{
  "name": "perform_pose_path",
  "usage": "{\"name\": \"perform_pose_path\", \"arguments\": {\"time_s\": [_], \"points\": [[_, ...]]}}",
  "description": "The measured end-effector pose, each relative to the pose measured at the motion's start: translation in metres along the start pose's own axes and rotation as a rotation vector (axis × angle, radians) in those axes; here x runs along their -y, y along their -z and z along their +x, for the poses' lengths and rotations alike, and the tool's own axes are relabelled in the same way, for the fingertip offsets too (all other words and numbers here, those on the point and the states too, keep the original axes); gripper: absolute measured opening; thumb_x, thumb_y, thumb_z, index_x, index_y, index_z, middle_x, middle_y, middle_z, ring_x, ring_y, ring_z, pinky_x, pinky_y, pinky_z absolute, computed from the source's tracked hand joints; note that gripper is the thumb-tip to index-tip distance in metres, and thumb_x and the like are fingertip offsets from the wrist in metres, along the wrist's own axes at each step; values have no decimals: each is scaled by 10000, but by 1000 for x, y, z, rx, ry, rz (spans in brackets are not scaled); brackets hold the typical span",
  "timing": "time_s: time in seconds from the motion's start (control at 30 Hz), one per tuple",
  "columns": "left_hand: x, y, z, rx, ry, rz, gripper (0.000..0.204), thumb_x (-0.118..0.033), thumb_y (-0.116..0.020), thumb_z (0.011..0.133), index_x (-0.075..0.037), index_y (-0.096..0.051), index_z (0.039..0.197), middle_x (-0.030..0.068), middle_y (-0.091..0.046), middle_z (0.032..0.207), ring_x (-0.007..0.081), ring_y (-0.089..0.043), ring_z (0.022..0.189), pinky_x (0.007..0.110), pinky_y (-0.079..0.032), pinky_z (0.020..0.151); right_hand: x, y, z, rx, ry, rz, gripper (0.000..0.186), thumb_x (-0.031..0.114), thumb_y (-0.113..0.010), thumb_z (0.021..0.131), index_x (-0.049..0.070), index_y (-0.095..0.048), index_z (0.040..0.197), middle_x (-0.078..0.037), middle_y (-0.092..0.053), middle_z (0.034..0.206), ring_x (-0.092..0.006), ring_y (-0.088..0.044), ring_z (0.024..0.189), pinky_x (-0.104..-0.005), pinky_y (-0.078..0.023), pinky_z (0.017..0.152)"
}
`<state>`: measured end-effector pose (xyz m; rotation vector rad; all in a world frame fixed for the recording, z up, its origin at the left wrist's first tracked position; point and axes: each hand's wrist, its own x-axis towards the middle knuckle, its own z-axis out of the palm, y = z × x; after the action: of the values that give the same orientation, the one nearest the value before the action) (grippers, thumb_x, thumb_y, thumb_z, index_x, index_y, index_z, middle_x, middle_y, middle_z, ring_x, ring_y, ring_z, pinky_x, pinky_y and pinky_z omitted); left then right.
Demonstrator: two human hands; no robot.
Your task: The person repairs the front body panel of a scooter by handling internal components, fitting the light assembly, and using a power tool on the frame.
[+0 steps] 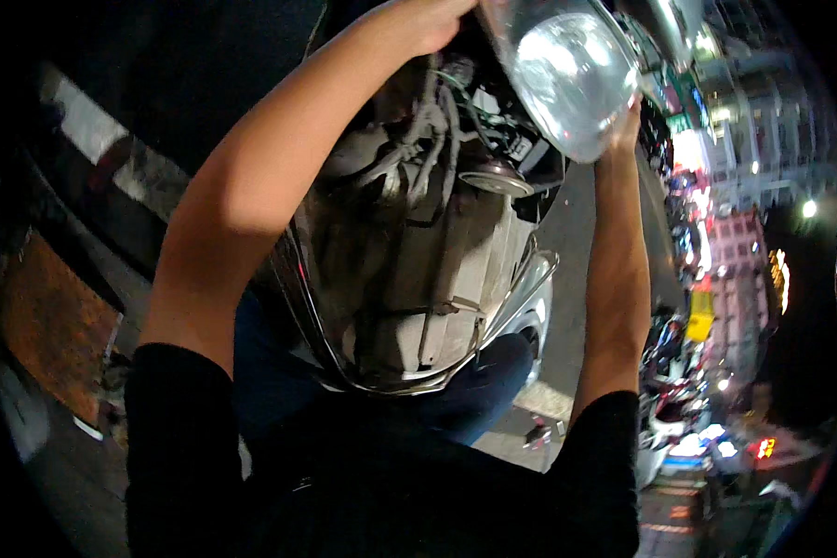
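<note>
Rusty plate [56, 321] is lying far left; wires [423, 139] and disc [496, 179] are showing upper centre, left forearm [298, 130] crossing beside. Headlight [572, 79] is sitting top, right of centre, lens facing viewer, long axis slanting upper left to lower right. Right hand [626, 132] is gripping its edge; top edge is cutting left hand [434, 23], grip unclear.

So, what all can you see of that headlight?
The headlight is a rounded, glossy unit with a clear cover over a bright, silvery interior; lit or reflecting, I can't tell. It tilts, in the picture above and right of exposed cables, its top cut off. The right hand grips its lower right edge; the left hand is nearby, contact unclear.
</note>
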<state>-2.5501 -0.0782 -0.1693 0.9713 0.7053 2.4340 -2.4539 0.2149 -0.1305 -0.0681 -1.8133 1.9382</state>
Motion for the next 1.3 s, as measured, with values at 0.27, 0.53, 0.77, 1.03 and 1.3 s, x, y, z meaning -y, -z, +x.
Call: {"name": "perform_pose_path", "arguments": {"time_s": [0.27, 0.53, 0.77, 1.03, 1.3], "points": [[20, -24, 11, -464, -65, 192, 627, -608, -595, 810, -71, -615, 1133, 85, -652, 1064, 204, -615, 973, 330, -473, 864, -4, -6, 2, 593, 139, 262, 773, 576, -460, 898, 33, -318, 1428, -234, -403, 1406, -418, -421, 1262, -558, -344, 1066], [8, -20, 17, -320, -152, 154, 439, -449, -514, 924, -86, -603, 1155, 67, -645, 1089, 213, -609, 985, 338, -482, 870, -2, 16, 32, -543, 6, -737, 559, 501, -385, 966, 25, -625, 1134, -171, -657, 1041, -252, -622, 875, -376, -497, 736], [8, -28, 17, -378, -139, 257, 485, -516, -507, 915, -100, -604, 1144, 40, -627, 1069, 184, -568, 993, 306, -437, 883, 7, 19, 26, -587, 151, -608, 511, 395, -301, 980, 21, -570, 1201, -264, -637, 977, -416, -601, 959, -452, -460, 840], [16, 5, 20, -265, -243, 245, 461, -490, -459, 946, -102, -587, 1161, 34, -627, 1082, 177, -588, 964, 311, -466, 851, 3, -8, 3, -630, 387, -1222, 486, 413, -456, 935, 31, -559, 1216, -233, -656, 982, -325, -643, 933, -412, -510, 743], [20, -11, 25, -282, -211, 210, 417, -446, -476, 954, -96, -585, 1152, 37, -625, 1083, 200, -582, 969, 343, -467, 864, 10, -48, -74, -396, 840, -996, 523, 415, -580, 896, -20, -529, 1183, -243, -550, 1098, -372, -495, 1103, -454, -402, 929]]}}
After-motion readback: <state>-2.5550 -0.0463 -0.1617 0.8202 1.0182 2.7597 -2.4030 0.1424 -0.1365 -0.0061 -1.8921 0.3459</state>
